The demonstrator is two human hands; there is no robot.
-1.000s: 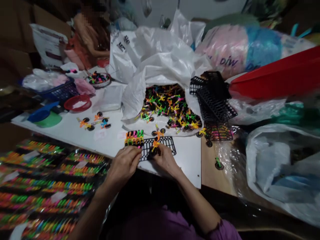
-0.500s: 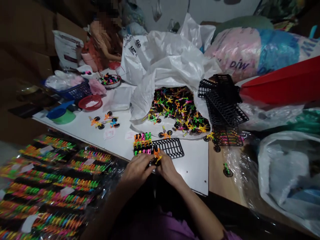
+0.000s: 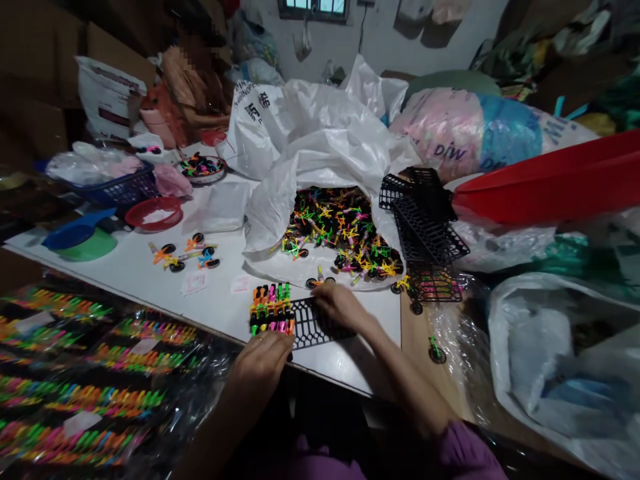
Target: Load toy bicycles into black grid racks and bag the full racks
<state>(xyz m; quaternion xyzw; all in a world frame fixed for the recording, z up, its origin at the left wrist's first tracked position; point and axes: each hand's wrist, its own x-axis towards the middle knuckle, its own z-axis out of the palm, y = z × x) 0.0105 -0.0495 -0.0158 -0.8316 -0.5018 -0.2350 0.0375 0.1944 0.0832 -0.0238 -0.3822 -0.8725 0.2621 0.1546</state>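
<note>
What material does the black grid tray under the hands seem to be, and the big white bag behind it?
The black grid tray looks like moulded plastic with a dull finish: thin even bars, uniform colour. The white bag seems thin plastic film, slightly glossy, since it crumples into sharp shiny folds. Neither can be confirmed by look alone.

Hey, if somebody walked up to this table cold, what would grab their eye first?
Probably the heap of neon toy bikes spilling from the open white plastic bag at mid-table. Next, the black grid tray at the near edge, with a row of bright bikes clipped on its left end; the left hand rests at its near edge and the right hand reaches over it. The long red plastic piece on the right also stands out.
</note>
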